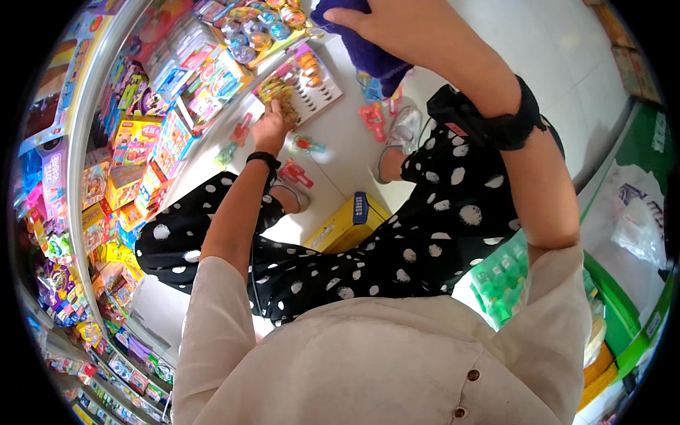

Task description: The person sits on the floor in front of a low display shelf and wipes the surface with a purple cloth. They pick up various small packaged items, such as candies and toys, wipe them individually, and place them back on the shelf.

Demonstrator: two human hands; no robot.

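My right hand (382,32) is closed on a dark purple cloth (389,74) at the top. My left hand (270,127) reaches up to a pale display board (320,98), its fingers curled at a bunch of small yellow items (273,90) on its left part; whether they grip one is hard to see. Orange pieces (309,71) sit higher on the board. Around my left hand on the tiled floor lie small plastic toys: pink (242,129), green (225,155), pale blue-green (306,144) and red (296,173). Another red toy (372,122) lies below the cloth.
Shelves of colourful packaged goods (142,149) curve along my left. A yellow box (340,227) is between my legs, with my shoes (404,131) on the floor. Green bottles (496,283) are beside my right leg; green boxes (648,152) line the right side.
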